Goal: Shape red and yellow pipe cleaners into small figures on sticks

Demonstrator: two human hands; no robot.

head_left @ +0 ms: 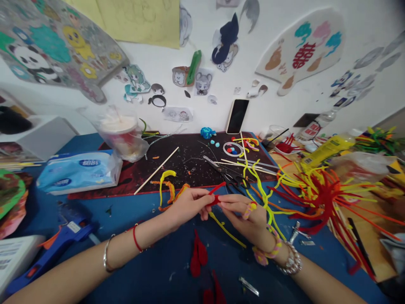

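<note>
Both hands meet over the blue table, holding a small red fuzzy piece [214, 200] between them. My left hand [193, 203] pinches its left side, and a red stem end sticks up beside the thumb. The fingertips of my right hand [245, 213] are closed on its right side; a pink and yellow ring and bracelets are on this hand and wrist. A yellow pipe cleaner [228, 233] lies below the hands. Nearer the front are red fuzzy pieces [198, 255] and a silver clip [249, 286].
Black scissors [226, 172] lie on the dark mat [158, 147]. At right is a pile of red, orange and yellow pipe cleaners [325, 198]. A blue glue gun [60, 240], tissue pack [79, 172] and bagged cup [120, 133] are at left. A phone [238, 116] leans on the wall.
</note>
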